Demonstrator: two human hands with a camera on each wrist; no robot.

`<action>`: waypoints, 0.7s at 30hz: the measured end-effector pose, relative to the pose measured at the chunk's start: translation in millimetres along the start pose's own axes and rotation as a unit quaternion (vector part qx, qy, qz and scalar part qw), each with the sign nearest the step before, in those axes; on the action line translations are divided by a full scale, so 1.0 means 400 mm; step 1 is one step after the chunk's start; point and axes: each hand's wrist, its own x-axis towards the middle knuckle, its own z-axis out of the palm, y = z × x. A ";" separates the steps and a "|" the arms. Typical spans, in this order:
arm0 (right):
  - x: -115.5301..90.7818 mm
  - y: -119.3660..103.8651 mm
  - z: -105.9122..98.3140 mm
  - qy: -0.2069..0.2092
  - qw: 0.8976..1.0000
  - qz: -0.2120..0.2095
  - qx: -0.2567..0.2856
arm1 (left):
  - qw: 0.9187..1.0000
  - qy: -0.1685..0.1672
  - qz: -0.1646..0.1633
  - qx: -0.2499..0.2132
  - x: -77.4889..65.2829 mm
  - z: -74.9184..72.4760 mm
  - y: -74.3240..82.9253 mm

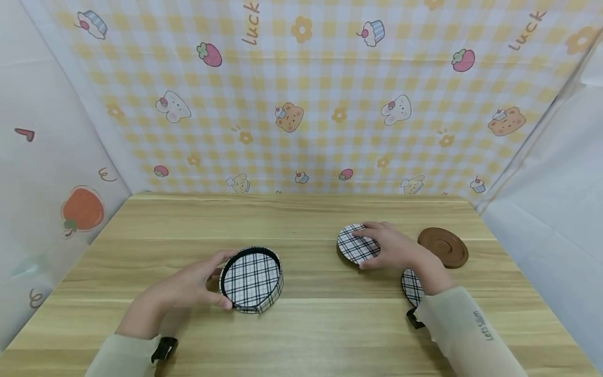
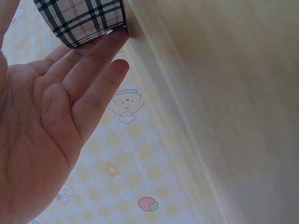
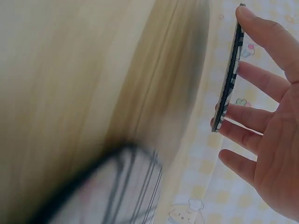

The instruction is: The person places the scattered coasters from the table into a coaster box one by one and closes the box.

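Observation:
A round coaster holder in black-and-white plaid [image 1: 252, 280] with a dark inner rim stands on the table, a plaid disc visible inside it. My left hand [image 1: 188, 285] grips its left side, thumb at the front and fingers behind. In the left wrist view the fingertips reach the lower edge of its plaid wall [image 2: 88, 21]. My right hand [image 1: 393, 246] pinches a thin round plaid coaster [image 1: 352, 245] by its edges. The right wrist view shows this coaster [image 3: 229, 70] edge-on between thumb and fingers.
Under my right wrist lies another plaid disc [image 1: 411, 287], partly hidden by the sleeve. A brown round coaster [image 1: 438, 243] with a ringed middle lies beyond it to the right. A yellow checked cloth [image 1: 301, 78] hangs behind the wooden table [image 1: 311, 335].

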 end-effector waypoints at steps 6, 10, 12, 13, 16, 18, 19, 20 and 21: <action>0.020 -0.032 0.010 0.000 1.000 -0.003 0.013 | 1.000 -0.001 -0.002 -0.004 0.001 0.001 -0.002; 0.040 -0.050 0.019 -0.001 1.000 -0.014 0.012 | 1.000 -0.002 -0.001 -0.003 0.002 0.000 -0.003; 0.049 -0.060 0.022 -0.004 1.000 -0.018 0.012 | 1.000 -0.002 -0.002 0.000 0.002 0.000 -0.002; 0.053 -0.065 0.024 -0.006 1.000 -0.020 0.012 | 1.000 -0.002 -0.002 0.000 0.002 0.000 -0.002; 0.063 -0.080 0.026 -0.012 1.000 -0.025 0.012 | 1.000 -0.003 -0.002 0.000 0.002 0.000 -0.001; 0.069 -0.089 0.030 -0.016 0.999 -0.029 0.011 | 1.000 -0.003 -0.002 -0.001 0.001 0.000 0.000; 0.072 -0.094 0.032 -0.016 0.999 -0.032 0.012 | 1.000 -0.002 -0.001 -0.001 0.001 0.000 0.000; 0.074 -0.098 0.033 -0.017 0.999 -0.035 0.011 | 1.000 -0.002 -0.001 -0.001 0.001 0.000 -0.001; 0.076 -0.102 0.035 -0.017 0.999 -0.038 0.012 | 1.000 -0.002 0.000 -0.002 0.001 0.000 0.000</action>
